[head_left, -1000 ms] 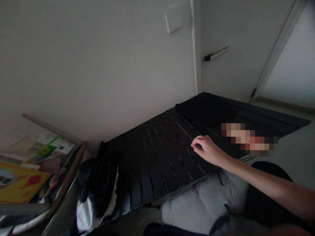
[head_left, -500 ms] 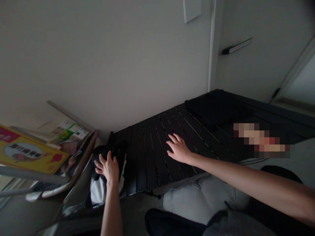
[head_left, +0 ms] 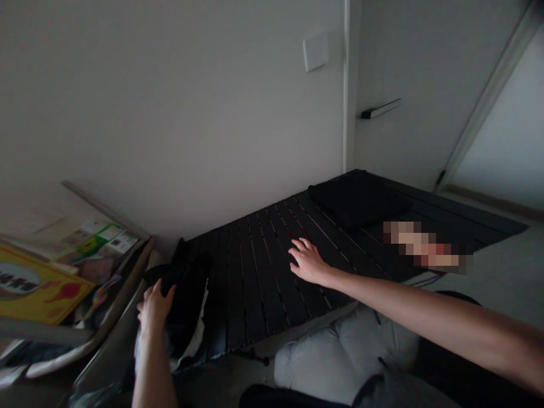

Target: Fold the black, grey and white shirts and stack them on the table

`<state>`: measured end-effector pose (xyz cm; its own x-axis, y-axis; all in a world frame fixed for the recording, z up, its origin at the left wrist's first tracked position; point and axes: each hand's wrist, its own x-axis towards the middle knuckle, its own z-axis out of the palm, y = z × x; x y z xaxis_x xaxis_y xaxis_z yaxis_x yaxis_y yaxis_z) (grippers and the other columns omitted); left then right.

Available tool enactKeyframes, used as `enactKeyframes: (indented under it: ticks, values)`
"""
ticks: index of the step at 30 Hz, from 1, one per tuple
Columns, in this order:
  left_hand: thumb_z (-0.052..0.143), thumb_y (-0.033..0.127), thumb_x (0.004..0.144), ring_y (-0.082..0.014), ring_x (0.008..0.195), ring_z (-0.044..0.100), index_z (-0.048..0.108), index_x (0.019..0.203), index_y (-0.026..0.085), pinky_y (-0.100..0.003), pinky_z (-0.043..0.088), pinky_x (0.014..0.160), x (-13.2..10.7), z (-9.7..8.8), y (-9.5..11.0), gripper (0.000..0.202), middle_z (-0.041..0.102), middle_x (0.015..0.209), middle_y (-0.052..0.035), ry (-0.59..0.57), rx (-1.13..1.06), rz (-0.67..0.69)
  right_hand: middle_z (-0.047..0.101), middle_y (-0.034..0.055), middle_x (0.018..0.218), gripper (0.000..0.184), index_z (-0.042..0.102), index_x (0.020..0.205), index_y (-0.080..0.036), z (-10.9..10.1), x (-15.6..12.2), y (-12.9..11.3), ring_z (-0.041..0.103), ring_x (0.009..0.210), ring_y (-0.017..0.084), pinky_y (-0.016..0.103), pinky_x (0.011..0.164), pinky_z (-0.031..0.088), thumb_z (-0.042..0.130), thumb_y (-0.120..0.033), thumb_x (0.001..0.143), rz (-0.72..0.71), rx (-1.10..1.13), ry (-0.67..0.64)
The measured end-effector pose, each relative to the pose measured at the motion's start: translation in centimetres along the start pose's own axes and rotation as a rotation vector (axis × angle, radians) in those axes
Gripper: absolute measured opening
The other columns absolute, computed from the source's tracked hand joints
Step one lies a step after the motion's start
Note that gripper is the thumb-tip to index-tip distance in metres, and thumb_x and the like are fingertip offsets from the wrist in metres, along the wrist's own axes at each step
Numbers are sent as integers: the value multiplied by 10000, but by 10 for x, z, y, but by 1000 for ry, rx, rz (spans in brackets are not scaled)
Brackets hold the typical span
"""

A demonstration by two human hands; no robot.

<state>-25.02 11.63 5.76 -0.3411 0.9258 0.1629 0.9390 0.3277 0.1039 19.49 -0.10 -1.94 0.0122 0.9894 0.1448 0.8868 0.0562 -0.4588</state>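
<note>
My left hand (head_left: 155, 307) is at the left end of a black slatted table (head_left: 250, 283), on or just over a black and white bundle (head_left: 187, 303). Its thumb stands apart from the fingers, which bend down at the bundle's left side; their tips are partly hidden. Over the middle slats hovers my right hand (head_left: 309, 262), palm down, fingers apart and slightly bent, holding nothing. Beyond it, a folded black cloth (head_left: 357, 198) lies toward the far end of the table.
A shelf cart (head_left: 140, 266) with a yellow printed box (head_left: 46, 289) and packets stands at left. A pixelated patch (head_left: 425, 243) covers something on the table's right. A grey cushion (head_left: 340, 351) is below the near edge. Behind are a wall and a door handle (head_left: 380, 109).
The camera view has shifted. My left hand has moved left and down across the bundle, its fingers less spread. My right hand stays over the middle slats with little change.
</note>
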Motion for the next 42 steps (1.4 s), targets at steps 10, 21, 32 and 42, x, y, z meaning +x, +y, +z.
enactKeyframes:
  ticks: [10,21,32,42]
  values:
    - [383,364,920,-433,1210,490,575,1304,205,-655,391,926,-1,-10,-1,457,566,1321,-168,26,-52,5,446,167,1422,332,647,1135,-140,3,-12,4,294,1349,333,501,1034,332,546,-234,833,22,31,-51]
    - [360,218,934,-290,889,635,597,1200,130,-441,488,811,-23,-67,46,366,667,996,-137,714,-312,131,493,158,1377,299,661,1099,-146,10,-14,0,363,1312,296,457,1022,380,549,-162,822,-17,154,-43]
    - [421,158,927,-147,958,658,594,1169,178,-243,492,815,-124,-83,229,299,683,1105,-69,556,-562,924,242,171,1543,1167,112,1512,-177,-10,-6,-43,273,1411,274,453,1159,250,819,-427,617,-206,880,-15]
    - [640,317,828,-158,763,687,585,1226,230,-279,542,715,-187,-88,268,411,703,1052,-60,-684,-645,1048,716,49,800,215,711,830,-120,-18,14,28,643,837,246,375,800,500,636,-285,715,38,998,-118]
